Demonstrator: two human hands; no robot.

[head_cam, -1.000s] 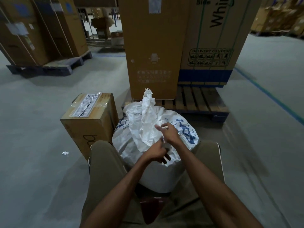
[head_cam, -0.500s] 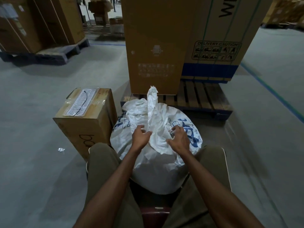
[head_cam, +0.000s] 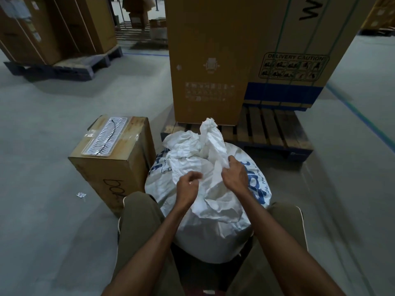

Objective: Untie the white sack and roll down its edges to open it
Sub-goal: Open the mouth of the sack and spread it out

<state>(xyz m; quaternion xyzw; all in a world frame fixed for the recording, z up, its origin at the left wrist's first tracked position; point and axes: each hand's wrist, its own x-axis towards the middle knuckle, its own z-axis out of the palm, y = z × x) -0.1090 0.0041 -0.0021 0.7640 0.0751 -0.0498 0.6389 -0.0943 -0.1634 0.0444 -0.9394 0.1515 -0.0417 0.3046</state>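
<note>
Both hands are sitting in new spots since half a second ago: the left hand [head_cam: 188, 185] is now lower on the sack [head_cam: 213, 214], off the gathered neck, and the right hand [head_cam: 234, 177] is now farther up the fabric toward the loose top [head_cam: 210, 135]. That top is standing up in a crumpled peak, no longer bunched tight. The right grip is closing on a fold of white fabric just below the peak. The left grip is curling its fingers [head_cam: 197, 177] over the cloth at the sack's front; whether it is actually pinching fabric I cannot tell. The sack is standing upright on the floor [head_cam: 53, 167] between the person's knees, bulging, with blue print showing on both sides. A box [head_cam: 115, 165] is standing just beside it on the left, and a pallet [head_cam: 275, 133] carrying tall cartons [head_cam: 209, 60] is sitting right behind it.
</note>
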